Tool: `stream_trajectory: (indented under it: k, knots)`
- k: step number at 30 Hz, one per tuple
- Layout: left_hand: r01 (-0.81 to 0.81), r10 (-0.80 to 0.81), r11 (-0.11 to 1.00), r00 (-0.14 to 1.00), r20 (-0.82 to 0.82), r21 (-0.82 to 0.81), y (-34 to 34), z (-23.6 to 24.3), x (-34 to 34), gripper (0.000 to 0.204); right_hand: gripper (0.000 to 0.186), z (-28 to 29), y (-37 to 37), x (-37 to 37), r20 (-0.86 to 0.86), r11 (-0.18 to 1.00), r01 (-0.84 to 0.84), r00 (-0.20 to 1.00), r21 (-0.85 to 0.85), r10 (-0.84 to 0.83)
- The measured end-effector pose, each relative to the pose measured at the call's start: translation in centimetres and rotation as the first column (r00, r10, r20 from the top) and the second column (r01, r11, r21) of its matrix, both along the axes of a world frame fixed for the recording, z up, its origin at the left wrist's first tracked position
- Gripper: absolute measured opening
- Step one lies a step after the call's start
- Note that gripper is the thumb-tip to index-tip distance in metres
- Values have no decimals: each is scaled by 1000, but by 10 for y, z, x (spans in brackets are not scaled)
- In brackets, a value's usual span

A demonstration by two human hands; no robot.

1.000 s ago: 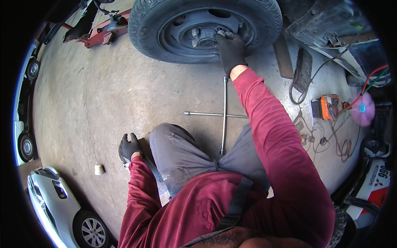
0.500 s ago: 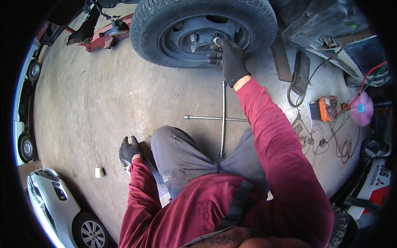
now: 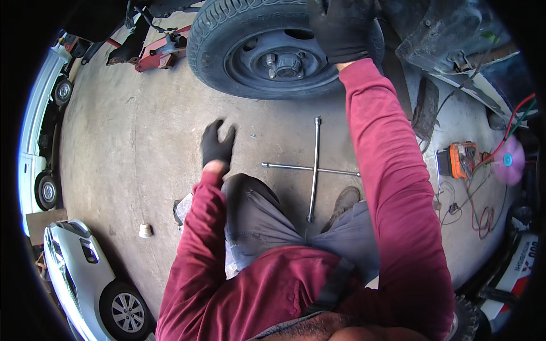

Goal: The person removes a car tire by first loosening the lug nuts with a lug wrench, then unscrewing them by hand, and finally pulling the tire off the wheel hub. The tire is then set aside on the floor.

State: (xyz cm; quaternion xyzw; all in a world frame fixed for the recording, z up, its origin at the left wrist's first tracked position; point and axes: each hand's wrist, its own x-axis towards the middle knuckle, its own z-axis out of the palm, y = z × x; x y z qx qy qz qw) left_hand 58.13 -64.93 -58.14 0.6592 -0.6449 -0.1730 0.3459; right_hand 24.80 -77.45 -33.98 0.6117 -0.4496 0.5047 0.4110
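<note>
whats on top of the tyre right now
The gloved right hand rests on the upper part of the tyre. The glove covers that part of the tread.

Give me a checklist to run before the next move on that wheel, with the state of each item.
1. Right hand on the tyre: ok, the gloved hand rests on its upper right side.
2. Left hand braced: ok, flat on the concrete floor.
3. Cross wrench within reach: ok, lying on the floor between knees and wheel, in neither hand.
4. Hub free of nuts: cannot tell, too small to judge.
5. Red jack bearing load: cannot tell, partly hidden.
6. Cables by the orange tool clear of the legs: ok.
</note>
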Motion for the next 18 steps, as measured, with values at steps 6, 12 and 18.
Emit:
stream_trajectory:
  k: [6,12,18]
  knots:
    - [14,3,999,870,-492,30,-107,51,-144,58,29,1,-7,-6,97,958,-271,960,92,262]
    - [-137,218,975,730,-647,174,-139,63,-180,54,25,3,-5,-7,129,946,-287,955,150,269]
    - [-36,124,988,762,-636,149,-134,77,-174,54,24,-2,-13,-10,132,949,-290,953,124,274]
